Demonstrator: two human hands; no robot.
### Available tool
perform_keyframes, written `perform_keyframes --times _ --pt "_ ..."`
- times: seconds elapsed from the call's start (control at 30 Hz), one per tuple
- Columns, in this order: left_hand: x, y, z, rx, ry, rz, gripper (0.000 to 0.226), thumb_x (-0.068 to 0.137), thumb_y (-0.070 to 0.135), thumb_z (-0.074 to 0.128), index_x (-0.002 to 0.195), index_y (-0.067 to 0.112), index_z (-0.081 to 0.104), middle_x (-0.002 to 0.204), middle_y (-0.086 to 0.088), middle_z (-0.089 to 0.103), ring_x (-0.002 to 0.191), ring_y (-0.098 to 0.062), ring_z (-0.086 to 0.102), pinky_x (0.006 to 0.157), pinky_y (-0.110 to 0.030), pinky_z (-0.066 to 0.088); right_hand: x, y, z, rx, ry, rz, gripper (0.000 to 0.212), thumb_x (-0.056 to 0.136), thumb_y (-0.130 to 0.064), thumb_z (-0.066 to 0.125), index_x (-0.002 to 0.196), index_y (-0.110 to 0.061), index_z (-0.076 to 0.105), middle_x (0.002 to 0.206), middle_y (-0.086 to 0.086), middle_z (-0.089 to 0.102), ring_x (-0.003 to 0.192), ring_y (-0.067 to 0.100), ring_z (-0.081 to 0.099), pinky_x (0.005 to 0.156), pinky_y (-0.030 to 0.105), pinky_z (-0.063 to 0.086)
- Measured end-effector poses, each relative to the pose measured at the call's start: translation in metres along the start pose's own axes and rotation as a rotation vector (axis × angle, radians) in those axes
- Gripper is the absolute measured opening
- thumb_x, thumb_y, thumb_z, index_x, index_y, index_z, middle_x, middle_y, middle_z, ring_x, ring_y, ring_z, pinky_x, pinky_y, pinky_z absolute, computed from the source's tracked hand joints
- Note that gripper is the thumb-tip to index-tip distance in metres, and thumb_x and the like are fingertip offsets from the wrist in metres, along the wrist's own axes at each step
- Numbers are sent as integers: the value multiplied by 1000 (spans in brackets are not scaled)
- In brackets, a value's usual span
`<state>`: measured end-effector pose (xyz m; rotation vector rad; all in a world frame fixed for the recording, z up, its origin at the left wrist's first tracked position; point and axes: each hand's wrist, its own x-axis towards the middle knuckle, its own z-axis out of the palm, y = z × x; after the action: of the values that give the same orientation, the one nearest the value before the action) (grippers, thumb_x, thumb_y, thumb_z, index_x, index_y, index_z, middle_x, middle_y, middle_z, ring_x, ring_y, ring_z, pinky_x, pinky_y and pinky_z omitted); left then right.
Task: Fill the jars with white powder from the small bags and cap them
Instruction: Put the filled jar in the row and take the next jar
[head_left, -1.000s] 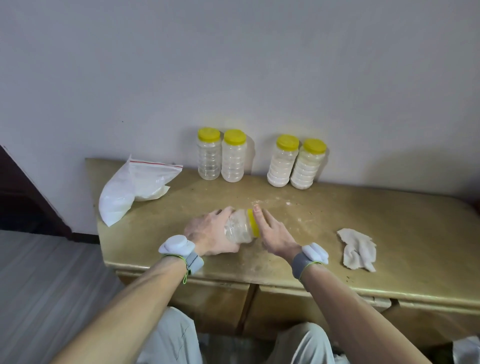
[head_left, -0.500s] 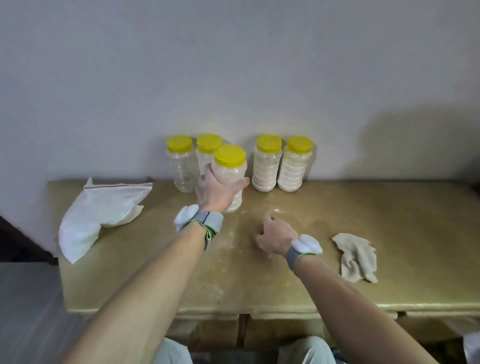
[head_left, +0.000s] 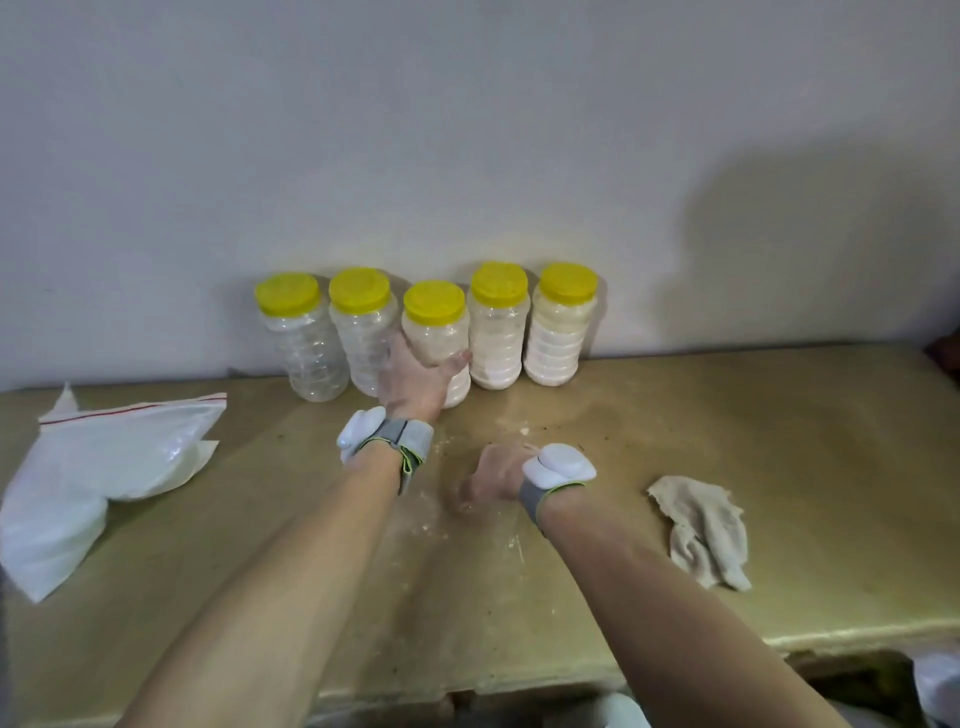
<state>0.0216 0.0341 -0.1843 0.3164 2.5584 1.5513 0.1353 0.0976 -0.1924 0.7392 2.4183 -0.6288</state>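
Plain grey wall backed a worn tan bench dusted with spilt powder. Half a second before, the left hand had held the middle jar forward of the row. It now stood in the gap, in line with the others, and the hand still gripped its lower body. The right hand had stayed resting on the bench, blurred, its fingers apparently loosely curled with nothing in them.

Jars counted: five, all with yellow caps.
- The leftmost jar and second jar looked clear and empty.
- The middle jar, fourth jar and fifth jar held white powder.

One zip bag of white powder lay at far left, and one crumpled cloth at right.
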Motion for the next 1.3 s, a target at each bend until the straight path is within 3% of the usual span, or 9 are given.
perform_keyframes --times 0.1,0.2,0.33,0.57,0.8,0.9,0.97,1.13,1.3 --pt "1 -2 0 162 13 1 79 81 47 78 143 14 41 141 -11 56 130 -35 51 105 -43 40 8 -6 7 -41 21 32 37 98 -23 59 128 -1 60 136 17 58 126 32 54 74 28 42" --pt "0 3 2 280 29 -31 75 85 48 74 142 12 41 138 -14 57 127 -37 52 101 -43 41 4 -10 12 -176 87 95 34 101 -27 54 129 -8 60 132 6 60 122 24 57 102 28 39" --pt "4 12 4 436 42 -85 68 86 53 71 131 8 47 132 -16 59 121 -37 56 93 -41 43 7 -5 5 -75 -37 34 56 81 -59 66 119 -19 66 107 2 61 94 27 58 85 32 47" --pt "16 17 2 590 33 -83 60 87 57 70 115 4 62 118 -17 67 108 -35 64 75 -37 40 7 -3 4 -75 -14 11 46 85 -55 64 113 -19 67 103 4 61 88 26 55 79 30 43" --pt "19 17 -10 690 -11 -38 45 91 49 66 109 7 68 115 -15 69 107 -36 65 80 -37 48 2 -6 2 -68 -40 14 54 88 -53 63 126 -14 64 120 6 63 96 27 56 82 31 43" --pt "17 24 -23 707 17 28 27 88 32 65 103 9 64 110 -14 69 102 -36 66 74 -36 47 -1 -9 3 -62 -34 34 48 101 -38 51 138 -7 53 137 9 56 124 26 54 94 30 40" --pt "18 31 -35 693 65 107 26 88 25 61 110 11 55 108 -13 66 100 -37 65 77 -39 49 -5 -9 0 -73 -35 30 48 100 -39 52 137 -8 54 139 10 55 126 26 54 94 30 40" --pt "32 37 -64 724 272 451 39 83 22 59 122 18 53 121 -11 56 115 -34 50 81 -42 41 2 -8 2 -70 -10 55 60 78 -60 68 125 -22 64 125 4 63 96 26 55 86 32 43" --pt "52 26 -68 982 198 364 59 89 46 53 146 40 39 144 -8 44 137 -29 31 112 -49 21 8 -11 3 -85 -44 78 66 76 -62 68 127 -22 62 121 3 61 101 27 55 92 36 44"
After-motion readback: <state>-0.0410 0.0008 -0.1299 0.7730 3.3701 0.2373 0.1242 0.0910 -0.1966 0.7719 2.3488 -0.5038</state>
